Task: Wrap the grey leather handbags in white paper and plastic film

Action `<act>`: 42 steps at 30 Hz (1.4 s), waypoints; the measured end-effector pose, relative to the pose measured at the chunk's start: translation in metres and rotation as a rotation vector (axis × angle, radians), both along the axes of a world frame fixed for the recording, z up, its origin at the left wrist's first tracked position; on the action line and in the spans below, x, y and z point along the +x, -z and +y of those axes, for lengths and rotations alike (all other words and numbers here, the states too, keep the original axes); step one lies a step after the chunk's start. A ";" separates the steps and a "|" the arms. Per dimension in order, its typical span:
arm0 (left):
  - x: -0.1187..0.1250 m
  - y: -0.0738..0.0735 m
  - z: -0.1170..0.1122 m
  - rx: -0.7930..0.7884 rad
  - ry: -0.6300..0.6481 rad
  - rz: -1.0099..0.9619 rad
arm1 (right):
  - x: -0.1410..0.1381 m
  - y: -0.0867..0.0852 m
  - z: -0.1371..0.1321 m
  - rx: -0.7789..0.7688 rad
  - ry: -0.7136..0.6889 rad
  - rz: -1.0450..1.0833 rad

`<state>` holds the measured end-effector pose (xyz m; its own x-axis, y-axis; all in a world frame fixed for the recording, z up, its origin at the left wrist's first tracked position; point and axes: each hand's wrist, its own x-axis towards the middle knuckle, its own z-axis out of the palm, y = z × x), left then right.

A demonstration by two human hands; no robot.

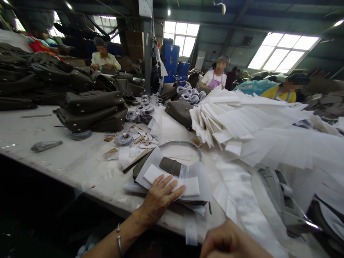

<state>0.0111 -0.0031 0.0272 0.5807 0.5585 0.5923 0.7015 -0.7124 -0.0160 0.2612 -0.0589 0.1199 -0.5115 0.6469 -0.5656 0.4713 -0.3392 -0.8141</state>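
Note:
My left hand (pixel 163 193) lies with fingers spread on a folded white foam strip (pixel 192 186). Under the strip, a white sheet (pixel 146 172) covers part of a dark olive bag (pixel 139 166) near the table's front edge. A dark flap or strap piece (pixel 170 165) rests above the strip, and the bag's wrapped handle (pixel 197 148) arches behind it. At the bottom, my right hand (pixel 223 240) is curled closed, apart from the bag; what it holds, if anything, is hidden. Near it a pale translucent strip (pixel 191 229) hangs over the edge.
White foam sheets (pixel 242 114) spread across the right side. Dark bags (pixel 91 111) are stacked at left, with wrapped coils (pixel 145 109) and small cut scraps (pixel 139 136) between. A grey tape dispenser (pixel 285 197) stands at right. Several people (pixel 215 77) work beyond the table.

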 end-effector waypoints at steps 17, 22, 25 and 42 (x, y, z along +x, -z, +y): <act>0.001 0.006 0.003 -0.032 0.001 -0.084 | -0.020 0.027 0.162 0.769 -0.372 -0.587; 0.001 0.002 0.000 -0.074 0.006 -0.021 | -0.013 0.008 0.156 0.756 -0.395 -0.584; 0.008 0.005 -0.002 -0.028 -0.048 0.007 | -0.023 0.008 0.122 0.892 -0.400 -0.641; 0.030 -0.002 0.008 -0.189 0.152 0.086 | -0.025 0.073 0.050 1.296 0.015 -0.613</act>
